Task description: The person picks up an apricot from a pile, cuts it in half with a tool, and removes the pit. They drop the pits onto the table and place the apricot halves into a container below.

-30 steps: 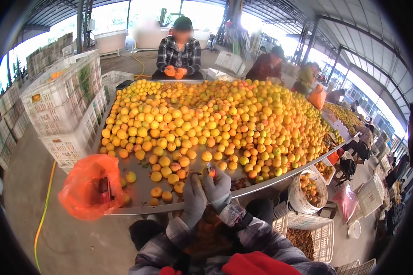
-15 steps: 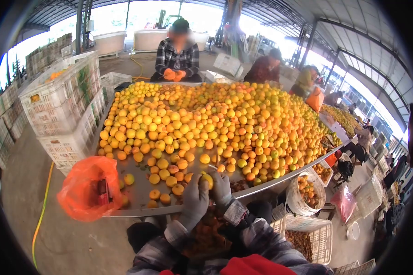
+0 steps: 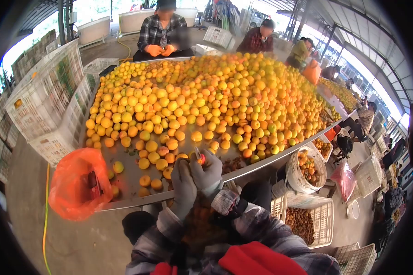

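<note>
My left hand, in a grey glove, is closed with its fingers curled at the table's front edge. What lies inside it is hidden by the fingers. My right hand, gloved alike, presses against it from the right. Its fingers grip a small knife with a red and yellow handle, the short blade pointing up and away from me. Just beyond both hands, a large heap of yellow-orange, apricot-like fruit covers much of the metal table. Several loose fruits lie close to my left hand.
An orange plastic bag hangs at the table's left corner. Stacked white crates stand on the left. To my right are a white bucket of fruit and a crate of brown pits. Other people sit around the tables.
My hands have drawn slightly left and closer together. The fruit that showed between them is no longer clearly visible, and the knife handle now shows. The view has tilted down.
</note>
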